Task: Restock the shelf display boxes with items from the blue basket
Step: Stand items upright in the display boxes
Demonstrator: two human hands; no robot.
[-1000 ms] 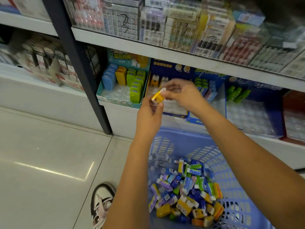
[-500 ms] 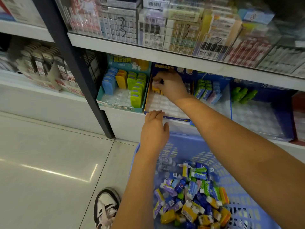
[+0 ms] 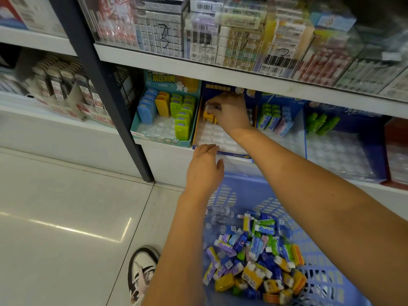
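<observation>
Shelf (image 3: 220,72): white, runs directly above and behind the blue basket (image 3: 238,191).

Blue basket: perforated plastic. It holds a loose heap of small wrapped items (image 3: 254,257) in yellow, blue, green, purple and orange, piled toward the near side.

Display boxes, all on the shelf level just above the basket:
- Teal box (image 3: 163,140), up-left of the basket. It holds upright blue, orange and green cases at its back and a clear blister tray in front.
- Dark blue box (image 3: 229,153), straight above the basket's far rim. It holds a white blister tray (image 3: 212,135) that is mostly unfilled.
- Second blue box (image 3: 298,120), up-right of the basket. Green and pink packs stand at its back.
- Third blue box (image 3: 375,151), further right of the basket. Green pieces sit at its back, with a clear tray in front.

Left hand (image 3: 204,171): just above the basket's far rim. Its fingers lie on the front lip of the dark blue box, thumb apart, and it holds nothing.

Right hand (image 3: 231,111): higher above the basket, at the back of the white tray. Its fingers are curled around a yellow item (image 3: 208,117).

Shoe (image 3: 142,272): on the floor, left of the basket.
</observation>
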